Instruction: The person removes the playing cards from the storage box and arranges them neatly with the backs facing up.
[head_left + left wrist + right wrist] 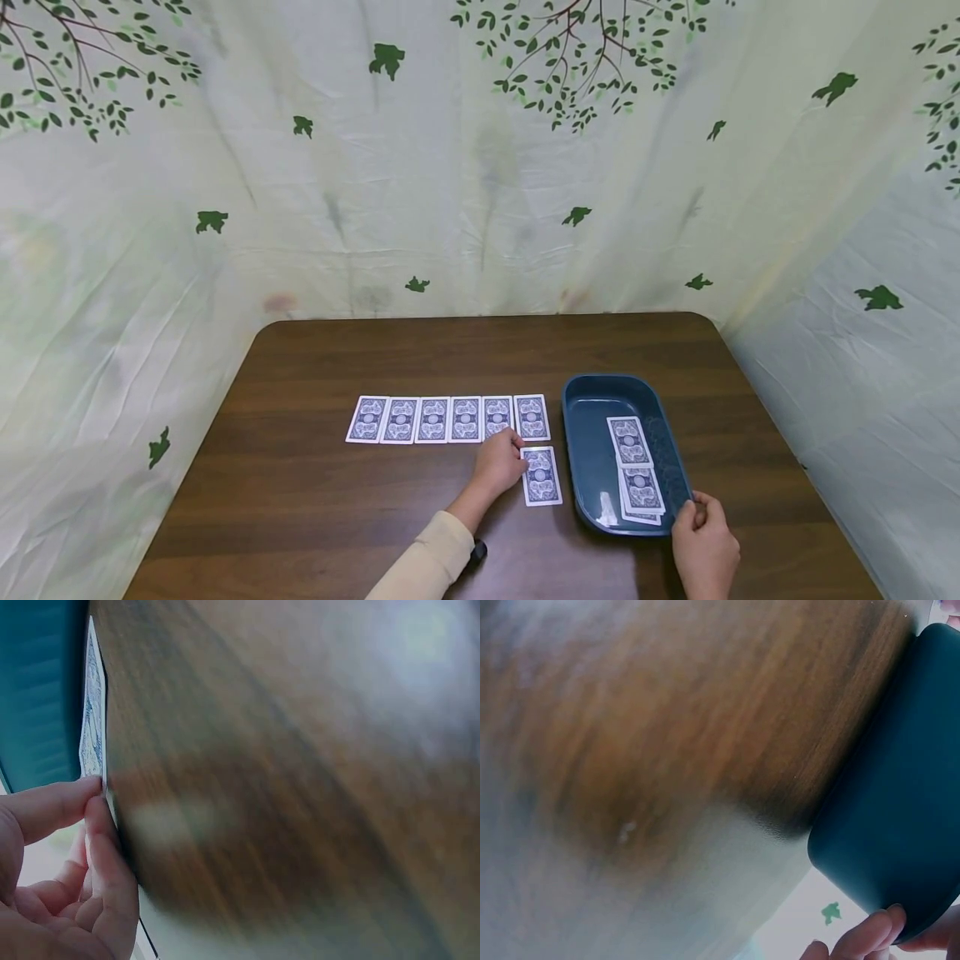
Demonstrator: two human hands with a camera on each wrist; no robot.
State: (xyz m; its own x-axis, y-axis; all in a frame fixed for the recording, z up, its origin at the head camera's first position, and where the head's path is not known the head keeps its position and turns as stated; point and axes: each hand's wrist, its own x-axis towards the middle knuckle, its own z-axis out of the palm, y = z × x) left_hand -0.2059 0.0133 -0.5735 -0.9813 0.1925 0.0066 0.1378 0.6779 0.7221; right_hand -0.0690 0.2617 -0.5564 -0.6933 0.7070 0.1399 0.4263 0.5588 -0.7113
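Right hand (pixel 705 550): grips the tray (pixel 588 450) at its near right corner, fingers curled about the rim.
Left hand (pixel 498 465): pinches the held card (pixel 542 483) by its left edge, between thumb and forefinger.
Held card: patterned back up, just left of the tray and on the near side of the row's right end; how far it is off the tabletop (pixel 300 500) cannot be told.
Card handling: probably very light, thin, springy and slightly slick; a hard squeeze could crease it, so an edge hold with a fingertip on each face suits it best.
Tray: looks stiff and smooth, likely light; its rim is the natural hold, and its raised left wall blocks a flat slide inward.
Tray cards (pixel 642 490): at least 3, overlapping, in the tray's right part; they may slip if it tilts.
Card row (pixel 466 419): 6 cards lie side by side beyond the left hand, which partly covers the 5th from the left; close neighbours are easily nudged.
Leaf-print cloth (pixel 480 258): hangs beyond the tabletop's far edge, well out of the way.
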